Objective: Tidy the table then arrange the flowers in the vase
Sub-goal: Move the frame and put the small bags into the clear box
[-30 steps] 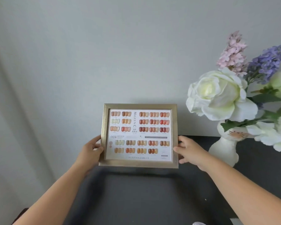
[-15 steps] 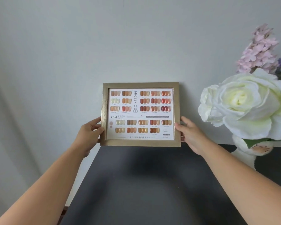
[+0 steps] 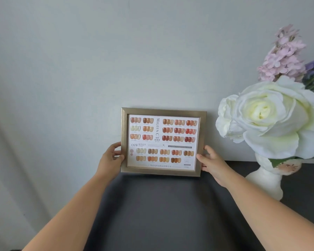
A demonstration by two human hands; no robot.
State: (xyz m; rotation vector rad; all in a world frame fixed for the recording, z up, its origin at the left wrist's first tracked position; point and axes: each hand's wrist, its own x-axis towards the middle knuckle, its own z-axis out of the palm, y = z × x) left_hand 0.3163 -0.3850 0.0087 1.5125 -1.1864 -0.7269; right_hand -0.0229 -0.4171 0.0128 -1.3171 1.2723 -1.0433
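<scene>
Just the one cam, on my head. It looks forward and down over the table (image 3: 152,214), close to the wall (image 3: 98,60).

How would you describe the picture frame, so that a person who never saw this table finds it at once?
Look at the dark table against the pale wall. At its back edge, left of the white vase of flowers, the left hand and right hand hold the picture frame upright. It alone is flat and gold-rimmed, showing rows of orange and red nail swatches.
</scene>
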